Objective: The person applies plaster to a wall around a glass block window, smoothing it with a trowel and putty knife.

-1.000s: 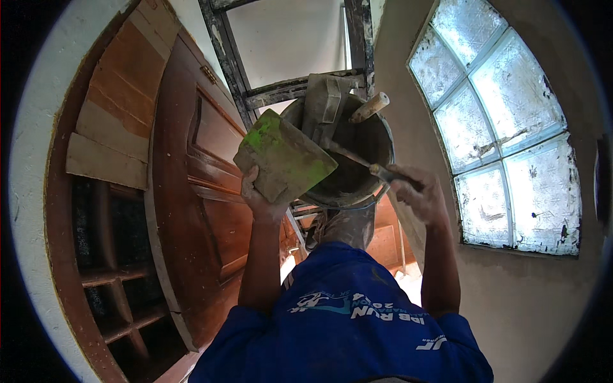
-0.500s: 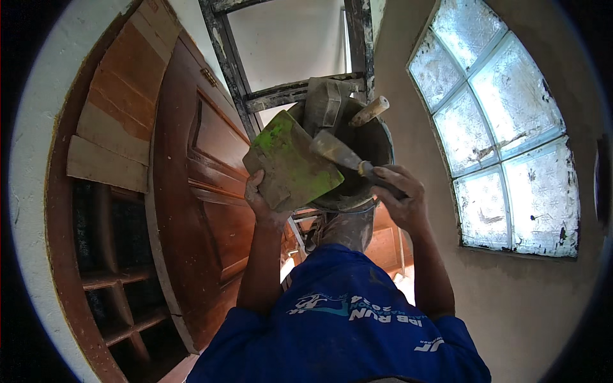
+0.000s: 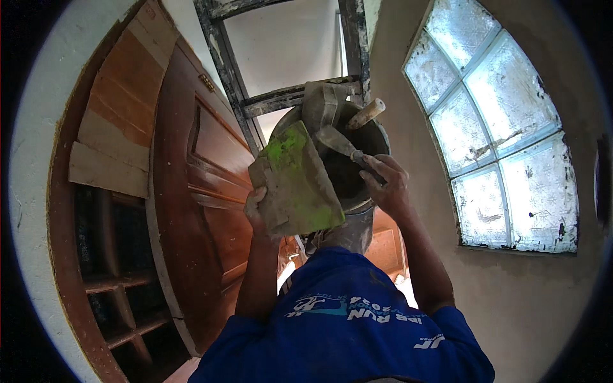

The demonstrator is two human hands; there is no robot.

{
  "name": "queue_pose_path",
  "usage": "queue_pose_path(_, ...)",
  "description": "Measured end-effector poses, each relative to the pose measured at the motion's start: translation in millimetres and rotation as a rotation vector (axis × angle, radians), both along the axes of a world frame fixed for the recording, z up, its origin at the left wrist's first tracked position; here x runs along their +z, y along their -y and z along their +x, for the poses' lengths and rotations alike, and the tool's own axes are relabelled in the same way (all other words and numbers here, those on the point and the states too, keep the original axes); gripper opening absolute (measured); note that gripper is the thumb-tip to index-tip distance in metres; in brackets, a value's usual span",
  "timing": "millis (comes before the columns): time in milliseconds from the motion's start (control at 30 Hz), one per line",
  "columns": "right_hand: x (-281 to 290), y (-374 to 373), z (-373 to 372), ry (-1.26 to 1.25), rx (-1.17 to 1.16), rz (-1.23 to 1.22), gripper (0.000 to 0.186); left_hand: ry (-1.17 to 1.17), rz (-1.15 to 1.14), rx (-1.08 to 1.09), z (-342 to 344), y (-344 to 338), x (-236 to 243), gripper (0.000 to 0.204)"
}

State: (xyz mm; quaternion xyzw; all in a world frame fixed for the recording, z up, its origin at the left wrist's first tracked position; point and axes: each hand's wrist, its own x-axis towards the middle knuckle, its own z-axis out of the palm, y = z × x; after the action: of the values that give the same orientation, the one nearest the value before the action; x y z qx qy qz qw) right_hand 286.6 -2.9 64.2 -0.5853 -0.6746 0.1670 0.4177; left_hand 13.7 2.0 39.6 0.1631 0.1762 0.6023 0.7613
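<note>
My left hand (image 3: 257, 212) grips the near left edge of a green plastering float (image 3: 295, 182), its flat face smeared with grey mortar. In my right hand (image 3: 388, 184), the handle of a putty knife (image 3: 336, 140) is held, its grey-coated blade pointing left, close beside the float's far right edge. Both tools are over a dark bucket (image 3: 378, 142), whose near left part the float hides. A grey, mortar-caked box-shaped tool (image 3: 321, 107) rests at the bucket's far rim. A pale round handle (image 3: 366, 113) sticks out over the rim's right side.
A paint-spattered ladder or frame (image 3: 294, 97) stands just beyond the bucket. To the left are a brown panelled door (image 3: 211, 210) and a cardboard sheet (image 3: 121, 108) on a wooden frame. A glass-block window (image 3: 498, 140) is set in the grey wall at right.
The float has moved a little nearer and tilted, its right edge dropping. My right hand has shifted up and left, and the knife blade has moved slightly away from the float's face.
</note>
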Motion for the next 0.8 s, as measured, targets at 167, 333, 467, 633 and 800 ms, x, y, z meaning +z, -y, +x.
queue_pose_path(167,-12.0,-19.2,17.4,0.373,-0.007,-0.321,0.033,-0.037,-0.019,0.005,4.7,0.0,-1.5,0.06)
queue_pose_path(333,-36.8,-32.1,11.7,0.341,0.017,-0.003,0.038,0.093,0.02,-0.029,35.5,-4.2,34.5,0.061)
queue_pose_path(467,83.7,24.3,-1.4,0.242,-0.113,0.3,0.04,-0.054,0.05,0.118,59.9,-4.4,89.3,0.056)
queue_pose_path(633,162.7,57.1,-11.2,0.63,0.007,0.544,0.043,0.624,0.126,-0.328,123.6,-21.8,136.7,0.055)
queue_pose_path(800,225.4,27.4,8.9,0.955,-0.291,0.765,0.048,-0.354,0.557,0.192,188.0,-36.1,174.1,0.058)
